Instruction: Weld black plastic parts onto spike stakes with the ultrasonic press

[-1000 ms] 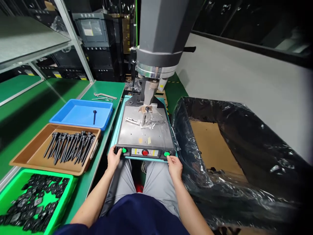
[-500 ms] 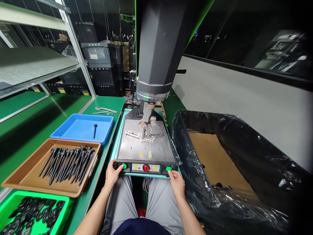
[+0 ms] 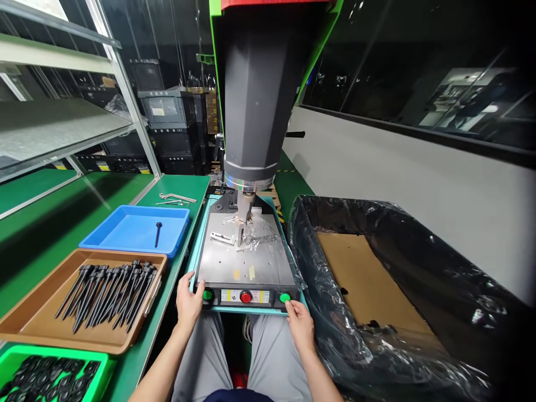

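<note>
My left hand (image 3: 189, 298) is at the front left corner of the press base, fingers apart and thumb raised beside the left green button (image 3: 207, 295). At the opposite corner, my right hand (image 3: 300, 321) has its fingertips at the right green button (image 3: 285, 298), holding nothing. Between the buttons sits a red button (image 3: 245, 297). Above the metal plate (image 3: 263, 271) hangs the machine's grey head (image 3: 253, 111), its metal horn (image 3: 244, 207) pointing down at a small upright fixture (image 3: 240, 234). Clear plastic film (image 3: 260, 234) lies around the fixture, partly hiding the contact area.
On the green bench to the left are a blue tray (image 3: 125, 226) with one black bolt-like part (image 3: 158, 234), a brown tray (image 3: 46, 312) of several long black parts, and a green tray (image 3: 106, 368) of small black pieces. A plastic-lined bin (image 3: 352, 279) stands right.
My left thumb has come away from the left green button and lifted. My right hand stays at its button. The camera view has shifted slightly, showing more of the machine's top.
</note>
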A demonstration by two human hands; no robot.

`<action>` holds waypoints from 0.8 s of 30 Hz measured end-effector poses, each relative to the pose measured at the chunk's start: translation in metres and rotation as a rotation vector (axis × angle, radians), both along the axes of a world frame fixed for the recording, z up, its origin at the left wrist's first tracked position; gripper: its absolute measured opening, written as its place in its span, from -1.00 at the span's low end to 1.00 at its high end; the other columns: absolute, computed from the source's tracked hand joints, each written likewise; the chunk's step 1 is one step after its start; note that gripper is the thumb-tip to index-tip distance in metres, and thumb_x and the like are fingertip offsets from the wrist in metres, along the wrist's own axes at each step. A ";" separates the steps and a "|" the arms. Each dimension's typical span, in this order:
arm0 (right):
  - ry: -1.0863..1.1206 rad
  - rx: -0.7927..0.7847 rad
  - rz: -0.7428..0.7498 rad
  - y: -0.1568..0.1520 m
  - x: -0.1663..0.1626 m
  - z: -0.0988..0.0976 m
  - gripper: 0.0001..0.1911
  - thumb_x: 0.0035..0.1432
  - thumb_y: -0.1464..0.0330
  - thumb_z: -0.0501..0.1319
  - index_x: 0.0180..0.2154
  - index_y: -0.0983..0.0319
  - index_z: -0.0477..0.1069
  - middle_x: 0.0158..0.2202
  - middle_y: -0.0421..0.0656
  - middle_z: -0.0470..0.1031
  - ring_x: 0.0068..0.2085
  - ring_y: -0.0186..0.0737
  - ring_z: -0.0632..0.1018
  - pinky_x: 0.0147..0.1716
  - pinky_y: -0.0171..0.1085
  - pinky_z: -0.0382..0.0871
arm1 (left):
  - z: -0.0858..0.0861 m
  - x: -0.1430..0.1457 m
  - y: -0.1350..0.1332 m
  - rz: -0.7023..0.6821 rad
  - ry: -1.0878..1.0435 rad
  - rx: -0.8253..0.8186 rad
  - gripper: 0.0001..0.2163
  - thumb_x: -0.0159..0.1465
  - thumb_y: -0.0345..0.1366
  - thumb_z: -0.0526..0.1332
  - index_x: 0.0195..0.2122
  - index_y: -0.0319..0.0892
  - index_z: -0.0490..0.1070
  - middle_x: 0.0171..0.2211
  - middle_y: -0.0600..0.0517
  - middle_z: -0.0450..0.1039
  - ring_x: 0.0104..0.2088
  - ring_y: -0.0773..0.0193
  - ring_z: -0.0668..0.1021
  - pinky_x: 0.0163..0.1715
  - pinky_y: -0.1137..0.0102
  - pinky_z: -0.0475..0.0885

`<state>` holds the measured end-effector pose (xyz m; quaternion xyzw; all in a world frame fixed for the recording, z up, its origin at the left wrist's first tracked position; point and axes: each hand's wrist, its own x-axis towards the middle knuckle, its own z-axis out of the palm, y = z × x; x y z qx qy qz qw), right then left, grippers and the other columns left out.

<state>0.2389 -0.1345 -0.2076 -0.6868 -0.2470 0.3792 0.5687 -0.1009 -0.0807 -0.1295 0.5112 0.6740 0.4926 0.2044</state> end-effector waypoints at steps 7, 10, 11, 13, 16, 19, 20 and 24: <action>-0.028 -0.054 0.050 0.000 0.001 0.001 -0.29 -0.25 -0.16 0.31 -0.23 0.28 0.46 -0.29 -0.03 0.55 -0.26 -0.03 0.55 -0.39 -0.21 0.45 | 0.027 0.070 0.050 -0.334 -0.356 0.003 -0.53 0.17 -0.13 0.29 0.07 -0.18 0.33 0.07 -0.20 0.41 0.10 0.06 0.46 0.08 0.16 0.37; 0.015 -0.061 0.077 -0.006 -0.001 0.002 -0.28 -0.27 -0.16 0.32 -0.23 0.28 0.46 -0.29 -0.04 0.55 -0.26 -0.04 0.55 -0.38 -0.21 0.46 | 0.030 0.097 0.075 -0.355 -0.527 -0.058 -0.43 0.03 -0.18 0.42 0.06 -0.21 0.33 0.03 -0.21 0.44 0.07 0.07 0.48 0.10 0.17 0.34; 0.030 -0.065 0.085 -0.008 -0.003 0.002 -0.29 -0.28 -0.15 0.33 -0.23 0.28 0.46 -0.30 -0.05 0.55 -0.27 -0.05 0.54 -0.38 -0.21 0.45 | 0.031 0.104 0.082 -0.360 -0.585 -0.077 -0.40 -0.01 -0.20 0.45 0.05 -0.21 0.33 -0.02 -0.19 0.46 0.03 0.10 0.51 0.08 0.19 0.34; 0.056 -0.071 0.100 -0.014 -0.005 0.001 -0.32 -0.27 -0.13 0.35 -0.25 0.27 0.48 -0.34 -0.07 0.54 -0.30 -0.07 0.54 -0.40 -0.23 0.44 | 0.035 0.115 0.090 -0.388 -0.689 -0.120 -0.36 -0.06 -0.20 0.48 0.04 -0.22 0.32 -0.20 -0.08 0.53 -0.15 0.20 0.57 -0.04 0.28 0.40; 0.088 -0.069 0.130 -0.021 -0.009 0.001 -0.34 -0.26 -0.11 0.37 -0.26 0.26 0.50 -0.39 -0.10 0.54 -0.32 -0.09 0.53 -0.41 -0.25 0.41 | 0.041 0.122 0.091 -0.445 -0.777 -0.186 -0.39 -0.08 -0.18 0.47 -0.03 -0.25 0.33 -0.52 0.13 0.44 -0.48 0.36 0.51 -0.38 0.44 0.39; 0.142 -0.068 0.208 -0.025 -0.015 0.006 -0.31 -0.26 -0.10 0.40 -0.19 0.26 0.50 -0.32 -0.07 0.56 -0.28 -0.08 0.54 -0.38 -0.24 0.40 | 0.048 0.123 0.083 -0.486 -0.800 -0.245 -0.49 -0.13 -0.16 0.48 -0.21 -0.26 0.38 -0.61 0.16 0.37 -0.59 0.39 0.47 -0.58 0.51 0.25; 0.174 -0.071 0.254 -0.026 -0.019 0.009 -0.31 -0.24 -0.09 0.41 -0.16 0.25 0.50 -0.27 -0.05 0.57 -0.24 -0.07 0.54 -0.36 -0.23 0.40 | 0.051 0.123 0.080 -0.498 -0.809 -0.260 -0.52 -0.14 -0.15 0.48 -0.26 -0.25 0.38 -0.61 0.15 0.37 -0.60 0.39 0.47 -0.61 0.52 0.21; 0.484 -0.057 0.523 -0.028 -0.043 0.029 -0.34 -0.09 -0.01 0.42 -0.01 0.20 0.45 -0.01 0.04 0.51 -0.03 0.00 0.52 -0.15 -0.13 0.39 | 0.068 0.124 0.068 -0.553 -0.868 -0.269 -0.54 -0.10 -0.12 0.46 -0.23 -0.23 0.39 -0.55 0.14 0.40 -0.59 0.40 0.49 -0.63 0.54 0.19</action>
